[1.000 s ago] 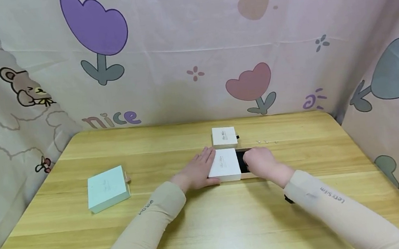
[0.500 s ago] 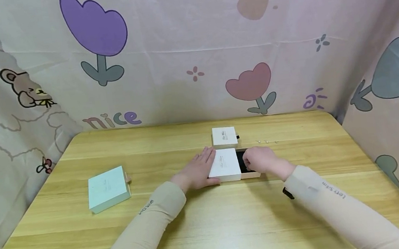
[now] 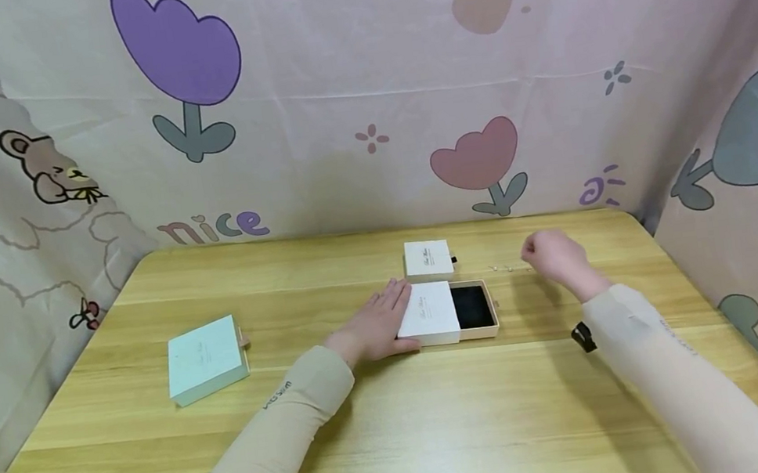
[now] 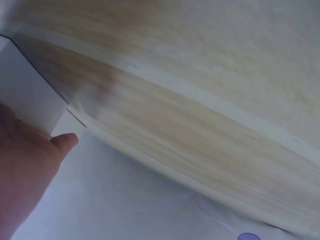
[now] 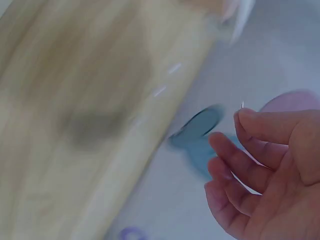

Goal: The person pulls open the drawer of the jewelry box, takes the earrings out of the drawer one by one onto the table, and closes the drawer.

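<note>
My left hand [image 3: 379, 323] rests against the left side of a white jewelry box [image 3: 430, 309], fingers spread along its edge. The box's drawer [image 3: 496, 317] is pulled out to the right, showing a black lining. My right hand [image 3: 556, 256] is above the table, right of the drawer. In the right wrist view, its thumb and forefinger pinch a tiny shiny pin-like piece [image 5: 242, 104]; its exact kind is too small to tell. Small shiny pieces [image 3: 509, 268] lie in a row on the table, beside that hand.
A smaller white box [image 3: 427, 256] with a black tab stands behind the drawer box. A pale mint box [image 3: 205, 359] sits at the left of the wooden table [image 3: 404, 438]. A printed curtain [image 3: 315, 63] hangs along the back and sides.
My right hand has left the drawer and moved right and back, near the row of small shiny pieces. The drawer's black lining is now uncovered. The left hand has stayed put.
</note>
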Available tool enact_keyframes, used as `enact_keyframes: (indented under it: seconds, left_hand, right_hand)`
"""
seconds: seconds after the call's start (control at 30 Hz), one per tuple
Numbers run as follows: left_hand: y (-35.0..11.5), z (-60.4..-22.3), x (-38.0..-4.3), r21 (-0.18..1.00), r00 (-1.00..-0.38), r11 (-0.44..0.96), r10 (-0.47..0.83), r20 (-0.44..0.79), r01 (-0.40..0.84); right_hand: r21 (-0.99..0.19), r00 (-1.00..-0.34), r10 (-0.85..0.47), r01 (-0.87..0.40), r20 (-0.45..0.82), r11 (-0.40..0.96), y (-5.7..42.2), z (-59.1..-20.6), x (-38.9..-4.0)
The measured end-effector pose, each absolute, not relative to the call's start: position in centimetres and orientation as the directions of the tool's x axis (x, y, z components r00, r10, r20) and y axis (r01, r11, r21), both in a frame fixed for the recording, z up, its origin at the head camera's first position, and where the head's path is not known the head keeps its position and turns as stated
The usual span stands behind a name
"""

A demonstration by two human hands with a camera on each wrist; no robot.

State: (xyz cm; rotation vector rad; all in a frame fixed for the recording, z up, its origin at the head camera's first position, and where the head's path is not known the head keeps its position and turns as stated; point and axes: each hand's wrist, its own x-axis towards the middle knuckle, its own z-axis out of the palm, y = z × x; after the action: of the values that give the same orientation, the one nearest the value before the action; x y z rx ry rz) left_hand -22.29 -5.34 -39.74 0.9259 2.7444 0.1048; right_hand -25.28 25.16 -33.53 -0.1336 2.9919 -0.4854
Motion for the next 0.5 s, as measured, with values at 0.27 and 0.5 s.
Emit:
enact_keyframes:
  seconds: [0.27, 0.5]
  left_hand:
    - [-5.5, -39.8, -22.2, 0.135, -0.768, 0.798, 0.602, -0.22, 0.587]
    - [-5.3, -39.8, -22.3, 0.141, -0.766, 0.793, 0.609, -0.205, 0.593]
  right_hand:
    - [-0.278, -0.985, -0.015, 0.033, -0.17, 0.96, 28.3, -35.8, -26.1]
    - [-0.233, -0.982, 0.035, 0.079, -0.186, 0.969, 29.2, -37.1, -26.7]
